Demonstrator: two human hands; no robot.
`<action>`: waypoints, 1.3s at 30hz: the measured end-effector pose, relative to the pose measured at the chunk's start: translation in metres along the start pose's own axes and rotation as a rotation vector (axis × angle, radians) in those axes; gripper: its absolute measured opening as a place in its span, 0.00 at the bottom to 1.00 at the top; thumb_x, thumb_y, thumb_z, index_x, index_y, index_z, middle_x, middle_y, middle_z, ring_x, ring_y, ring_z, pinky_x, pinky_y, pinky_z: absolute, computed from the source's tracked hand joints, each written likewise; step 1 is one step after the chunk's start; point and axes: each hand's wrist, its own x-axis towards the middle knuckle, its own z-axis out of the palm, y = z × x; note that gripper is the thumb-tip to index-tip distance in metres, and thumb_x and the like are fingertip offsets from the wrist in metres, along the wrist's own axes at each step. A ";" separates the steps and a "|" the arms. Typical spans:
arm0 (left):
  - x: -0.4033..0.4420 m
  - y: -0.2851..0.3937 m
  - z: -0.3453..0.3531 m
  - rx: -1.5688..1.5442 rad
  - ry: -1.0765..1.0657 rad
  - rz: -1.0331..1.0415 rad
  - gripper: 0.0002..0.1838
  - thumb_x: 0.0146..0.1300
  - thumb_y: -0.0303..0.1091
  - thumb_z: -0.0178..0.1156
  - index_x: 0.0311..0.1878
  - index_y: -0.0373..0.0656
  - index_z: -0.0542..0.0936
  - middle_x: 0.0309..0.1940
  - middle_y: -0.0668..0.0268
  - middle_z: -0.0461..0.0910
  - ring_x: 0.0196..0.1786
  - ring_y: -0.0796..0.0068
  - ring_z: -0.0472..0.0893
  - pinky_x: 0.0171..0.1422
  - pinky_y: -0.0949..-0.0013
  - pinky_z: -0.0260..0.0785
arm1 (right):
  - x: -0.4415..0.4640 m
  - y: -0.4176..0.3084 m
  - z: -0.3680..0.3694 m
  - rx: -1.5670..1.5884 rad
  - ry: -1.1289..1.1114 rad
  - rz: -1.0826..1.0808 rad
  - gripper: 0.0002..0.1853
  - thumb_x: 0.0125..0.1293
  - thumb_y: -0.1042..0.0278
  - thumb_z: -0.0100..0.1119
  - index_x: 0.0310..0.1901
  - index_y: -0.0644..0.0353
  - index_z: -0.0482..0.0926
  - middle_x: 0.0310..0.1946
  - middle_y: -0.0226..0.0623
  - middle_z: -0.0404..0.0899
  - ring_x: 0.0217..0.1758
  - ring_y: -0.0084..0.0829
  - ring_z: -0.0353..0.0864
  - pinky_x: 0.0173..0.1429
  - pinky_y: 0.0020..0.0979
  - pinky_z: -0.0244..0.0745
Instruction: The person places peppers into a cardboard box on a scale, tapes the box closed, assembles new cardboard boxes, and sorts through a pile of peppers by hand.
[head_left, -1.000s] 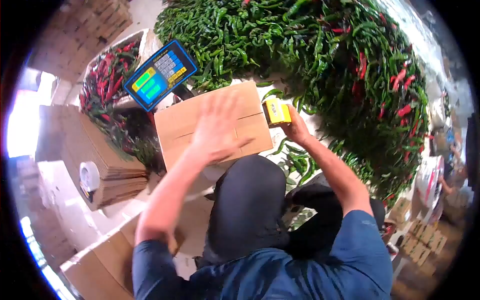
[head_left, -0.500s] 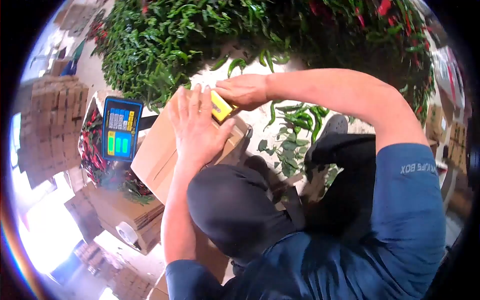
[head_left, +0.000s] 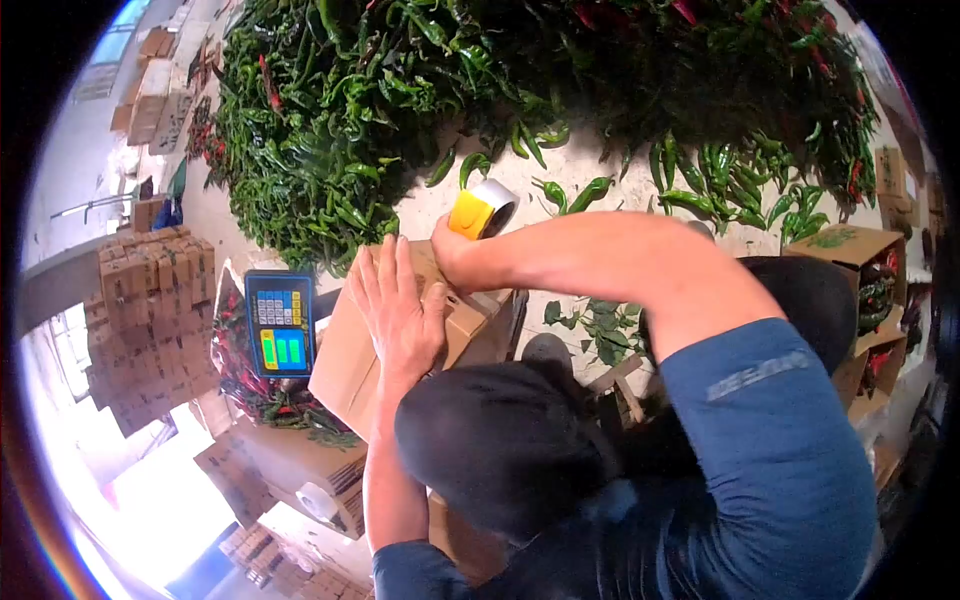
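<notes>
A brown cardboard box [head_left: 345, 375] stands tilted in the view in front of me, its flaps closed on top. My left hand [head_left: 398, 315] lies flat on the top of the box, fingers stretched out. Just right of it, my right hand [head_left: 458, 258] is wrapped round a yellow tape dispenser [head_left: 468, 213] at the box's far edge. The dispenser's pale tape roll [head_left: 497, 200] points away from the box. Part of the right hand's grip is hidden behind its wrist.
A large heap of green chilies [head_left: 330, 130] spreads beyond the box. A blue scale display [head_left: 280, 325] stands to the left. Stacked cartons [head_left: 155, 310] and a loose tape roll [head_left: 318, 500] are farther left. An open box of peppers [head_left: 845, 250] sits at the right.
My right hand has turned the tape dispenser outward, from on the box top to its far edge, so the roll now shows. My left hand stays on the box. The whole view has shifted.
</notes>
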 end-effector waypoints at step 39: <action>-0.253 -0.144 0.168 -2.109 0.613 -0.760 0.35 0.77 0.56 0.48 0.79 0.46 0.59 0.75 0.59 0.65 0.74 0.57 0.67 0.78 0.52 0.62 | 0.099 -0.025 0.099 2.232 0.396 0.058 0.45 0.74 0.24 0.33 0.70 0.62 0.71 0.62 0.50 0.77 0.61 0.47 0.80 0.59 0.47 0.80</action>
